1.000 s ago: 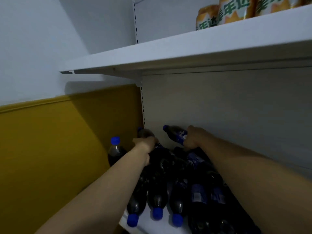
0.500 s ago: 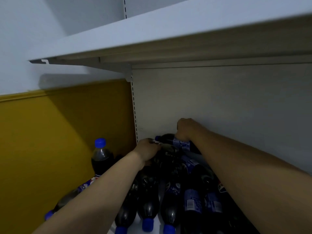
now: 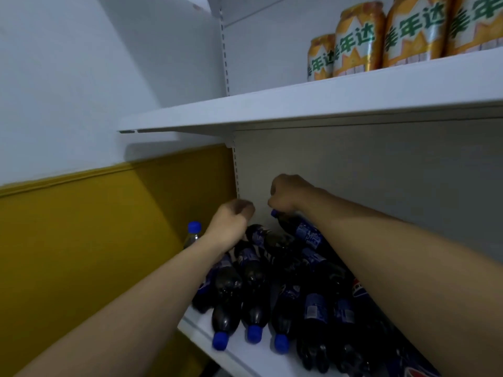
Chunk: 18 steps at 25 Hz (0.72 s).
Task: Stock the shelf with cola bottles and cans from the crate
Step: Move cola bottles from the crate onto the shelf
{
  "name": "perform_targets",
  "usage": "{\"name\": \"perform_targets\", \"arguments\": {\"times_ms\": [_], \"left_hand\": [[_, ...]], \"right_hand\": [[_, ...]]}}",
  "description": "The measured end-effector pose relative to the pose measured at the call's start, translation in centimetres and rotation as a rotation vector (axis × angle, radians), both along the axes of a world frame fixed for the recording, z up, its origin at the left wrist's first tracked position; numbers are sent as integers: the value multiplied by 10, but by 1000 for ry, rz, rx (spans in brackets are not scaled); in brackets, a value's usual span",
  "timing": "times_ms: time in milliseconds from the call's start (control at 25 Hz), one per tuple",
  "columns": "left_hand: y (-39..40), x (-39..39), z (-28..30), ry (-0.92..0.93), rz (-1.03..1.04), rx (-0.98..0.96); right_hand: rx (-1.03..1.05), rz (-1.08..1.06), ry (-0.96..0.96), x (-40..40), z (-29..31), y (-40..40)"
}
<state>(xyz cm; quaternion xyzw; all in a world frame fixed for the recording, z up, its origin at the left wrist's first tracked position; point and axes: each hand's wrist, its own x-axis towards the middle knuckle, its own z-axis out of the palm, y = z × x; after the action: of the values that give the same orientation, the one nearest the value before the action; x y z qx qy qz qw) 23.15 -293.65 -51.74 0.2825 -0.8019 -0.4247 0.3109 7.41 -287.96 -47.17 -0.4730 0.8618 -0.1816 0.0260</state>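
Observation:
Several dark cola bottles (image 3: 253, 289) with blue caps lie stacked on the white lower shelf (image 3: 245, 355), most with caps toward me. On top of the pile lies one cola bottle (image 3: 306, 234) with its cap toward the back panel. My right hand (image 3: 287, 195) grips this bottle at the neck, just above the cap. My left hand (image 3: 231, 224) is curled over the far end of the left bottles, near the shelf's back corner. Its fingers are turned away from me, so what they hold is hidden.
The upper shelf board (image 3: 299, 104) hangs low over the hands and carries orange cans (image 3: 353, 39). One bottle stands upright (image 3: 193, 232) left of the shelf, against the yellow wall (image 3: 95, 240). The grey back panel (image 3: 353, 164) is right behind the hands.
My right hand has slid from the top bottle's label to its neck, and the bottle now lies further back on the pile. My left hand has lifted slightly toward the back corner.

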Motion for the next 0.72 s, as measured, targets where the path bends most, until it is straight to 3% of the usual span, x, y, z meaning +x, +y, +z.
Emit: {"name": "perform_targets", "arguments": {"times_ms": [160, 280, 480, 720], "left_hand": [[16, 83, 12, 326, 81, -164], [29, 154, -1, 443, 170, -201], [56, 265, -35, 402, 411, -206], [99, 380, -62, 310, 712, -296]], "right_hand": [[-648, 44, -415, 74, 5, 19], [-898, 116, -611, 134, -25, 26], [-881, 464, -620, 217, -89, 21], [-769, 897, -673, 321, -121, 25]]}}
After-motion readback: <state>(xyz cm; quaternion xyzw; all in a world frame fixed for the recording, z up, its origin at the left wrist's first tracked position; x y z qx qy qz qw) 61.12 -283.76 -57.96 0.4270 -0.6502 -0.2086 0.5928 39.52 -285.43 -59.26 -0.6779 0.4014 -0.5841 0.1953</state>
